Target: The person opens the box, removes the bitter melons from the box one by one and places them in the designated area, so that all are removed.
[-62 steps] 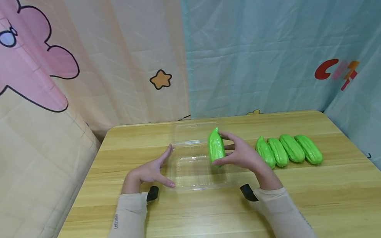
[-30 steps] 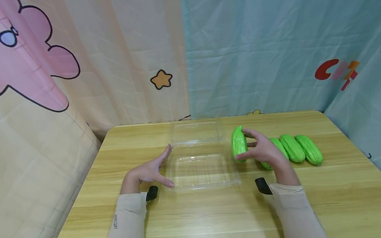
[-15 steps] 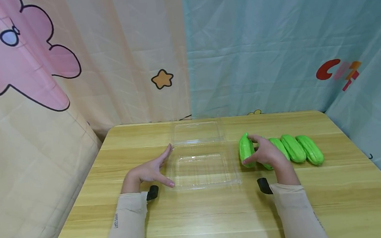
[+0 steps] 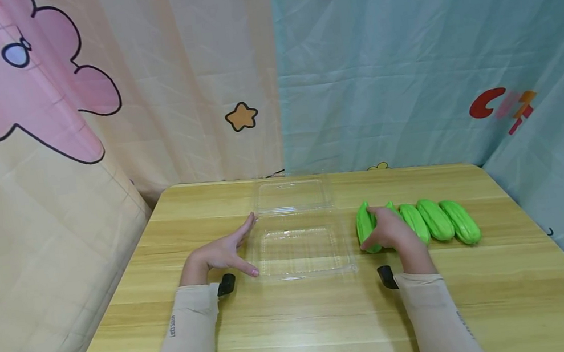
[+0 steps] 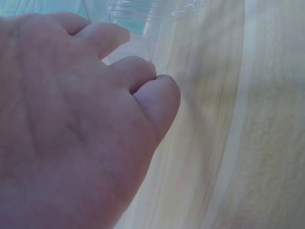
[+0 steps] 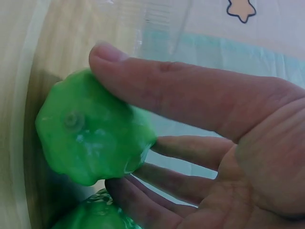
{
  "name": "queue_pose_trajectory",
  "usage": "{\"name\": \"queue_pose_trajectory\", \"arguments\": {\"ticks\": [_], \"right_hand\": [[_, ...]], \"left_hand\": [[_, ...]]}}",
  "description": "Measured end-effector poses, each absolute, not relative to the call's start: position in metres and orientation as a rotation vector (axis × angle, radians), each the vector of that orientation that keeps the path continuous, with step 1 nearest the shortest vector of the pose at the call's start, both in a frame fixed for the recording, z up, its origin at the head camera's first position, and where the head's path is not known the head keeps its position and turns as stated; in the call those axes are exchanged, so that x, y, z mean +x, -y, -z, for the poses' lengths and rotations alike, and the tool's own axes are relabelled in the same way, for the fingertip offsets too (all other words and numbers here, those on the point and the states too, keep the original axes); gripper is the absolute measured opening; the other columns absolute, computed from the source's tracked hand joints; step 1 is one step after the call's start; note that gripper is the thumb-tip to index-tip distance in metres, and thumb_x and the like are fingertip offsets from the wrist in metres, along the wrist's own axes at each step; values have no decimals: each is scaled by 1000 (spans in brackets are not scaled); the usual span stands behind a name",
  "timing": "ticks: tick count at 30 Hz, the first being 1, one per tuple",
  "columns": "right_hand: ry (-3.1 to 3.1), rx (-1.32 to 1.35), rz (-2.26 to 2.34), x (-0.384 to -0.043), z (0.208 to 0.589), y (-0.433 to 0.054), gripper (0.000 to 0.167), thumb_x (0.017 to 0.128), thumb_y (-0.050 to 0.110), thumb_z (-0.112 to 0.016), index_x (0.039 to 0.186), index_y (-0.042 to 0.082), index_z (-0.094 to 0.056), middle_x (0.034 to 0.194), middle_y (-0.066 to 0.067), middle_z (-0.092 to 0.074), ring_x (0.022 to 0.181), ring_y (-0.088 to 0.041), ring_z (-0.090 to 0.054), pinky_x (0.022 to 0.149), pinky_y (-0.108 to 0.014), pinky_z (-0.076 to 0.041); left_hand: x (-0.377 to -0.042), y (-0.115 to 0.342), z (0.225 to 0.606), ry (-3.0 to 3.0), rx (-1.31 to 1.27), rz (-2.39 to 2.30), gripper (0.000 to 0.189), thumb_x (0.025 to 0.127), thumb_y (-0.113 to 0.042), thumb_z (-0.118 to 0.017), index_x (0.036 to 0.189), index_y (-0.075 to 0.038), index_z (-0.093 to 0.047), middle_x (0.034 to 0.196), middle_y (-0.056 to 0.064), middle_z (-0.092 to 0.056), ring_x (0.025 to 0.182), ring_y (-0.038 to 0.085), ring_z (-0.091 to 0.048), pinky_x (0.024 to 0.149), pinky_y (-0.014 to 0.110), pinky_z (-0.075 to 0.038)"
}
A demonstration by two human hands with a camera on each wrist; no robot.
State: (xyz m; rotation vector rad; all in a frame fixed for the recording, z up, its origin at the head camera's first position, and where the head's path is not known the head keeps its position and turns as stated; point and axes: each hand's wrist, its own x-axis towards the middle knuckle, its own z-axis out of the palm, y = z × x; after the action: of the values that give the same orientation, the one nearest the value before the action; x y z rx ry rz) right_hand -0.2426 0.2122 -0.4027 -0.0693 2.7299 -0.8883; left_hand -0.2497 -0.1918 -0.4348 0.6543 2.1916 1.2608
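Note:
My right hand (image 4: pixel 396 230) grips a glossy green bitter melon (image 4: pixel 364 227), which stands at the left end of a row of similar melons (image 4: pixel 434 220). The right wrist view shows the thumb over the held bitter melon (image 6: pixel 90 129) and the fingers along its other side. A second melon (image 6: pixel 97 214) lies close by it. My left hand (image 4: pixel 220 254) rests with thumb and forefinger spread at the left edge of a clear plastic clamshell box (image 4: pixel 300 274). In the left wrist view the hand (image 5: pixel 81 124) is beside the clear box (image 5: pixel 157 9), its other fingers bent slightly.
The box's lid (image 4: pixel 291 195) lies folded back toward the far edge of the wooden table (image 4: pixel 298 329). Printed cloth curtains (image 4: pixel 378 62) hang behind and at both sides. A black strap piece (image 4: pixel 387 277) juts from each wrist.
From above the box my right hand has carried the bitter melon rightward, then lowered it beside the row. My left hand has stayed at the box's edge.

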Motion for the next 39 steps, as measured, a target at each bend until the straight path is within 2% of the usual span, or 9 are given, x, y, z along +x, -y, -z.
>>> {"name": "queue_pose_trajectory", "arguments": {"ticks": [9, 19, 22, 24, 27, 29, 34, 39], "right_hand": [[-2784, -90, 795, -241, 401, -210, 104, 71, 12, -92, 149, -17, -29, 152, -36, -32, 139, -52, -30, 111, -58, -34], [-2809, -102, 725, -240, 397, -209, 90, 74, 16, -90, 142, -17, -43, 146, -36, -41, 137, -56, -29, 110, -59, -34], [-2812, -105, 741, -239, 396, -209, 93, 74, 18, -90, 146, -14, -40, 148, -37, -37, 139, -60, -19, 112, -64, -27], [-2820, -125, 762, -239, 396, -209, 96, 75, 19, -89, 150, -11, -36, 150, -38, -33, 139, -62, -13, 114, -67, -18], [-2822, -154, 814, -240, 396, -209, 101, 77, 20, -89, 155, -6, -29, 152, -39, -28, 139, -63, -11, 114, -70, -12], [-2818, -159, 853, -241, 396, -209, 103, 78, 21, -88, 157, -3, -26, 153, -38, -25, 140, -61, -13, 113, -70, -15], [-2794, -176, 1017, -244, 394, -216, 105, 81, 24, -86, 159, 0, -20, 158, -33, -22, 141, -55, -22, 108, -67, -32], [-2648, -194, 1364, -239, 390, -225, 110, 81, 28, -87, 162, 10, -16, 163, -24, -20, 144, -49, -24, 108, -62, -35]], "left_hand": [[-250, 192, 435, -2190, 662, -1265, 140, 73, -19, -92, 160, -19, 18, 168, 2, 13, 151, 30, 8, 121, 52, -6], [-250, 193, 435, -2184, 659, -1266, 138, 75, -15, -91, 159, -20, 19, 168, 2, 14, 151, 31, 8, 120, 53, -6], [-250, 193, 435, -2183, 657, -1268, 138, 75, -14, -91, 160, -20, 18, 168, 2, 13, 151, 31, 8, 120, 53, -6], [-250, 193, 435, -2183, 656, -1270, 138, 75, -14, -90, 160, -20, 18, 168, 2, 13, 151, 31, 8, 120, 53, -6], [-250, 193, 435, -2179, 651, -1274, 137, 75, -13, -90, 160, -20, 18, 168, 1, 13, 151, 31, 8, 120, 53, -6], [-250, 193, 435, -2179, 646, -1274, 137, 75, -12, -90, 160, -20, 18, 168, 1, 13, 151, 31, 8, 121, 53, -6], [-249, 193, 434, -2176, 634, -1278, 138, 75, -11, -90, 160, -20, 18, 168, 0, 13, 151, 30, 8, 121, 52, -6], [-249, 193, 435, -2177, 630, -1279, 138, 75, -11, -90, 160, -21, 18, 168, -1, 13, 151, 30, 8, 121, 52, -6]]}}
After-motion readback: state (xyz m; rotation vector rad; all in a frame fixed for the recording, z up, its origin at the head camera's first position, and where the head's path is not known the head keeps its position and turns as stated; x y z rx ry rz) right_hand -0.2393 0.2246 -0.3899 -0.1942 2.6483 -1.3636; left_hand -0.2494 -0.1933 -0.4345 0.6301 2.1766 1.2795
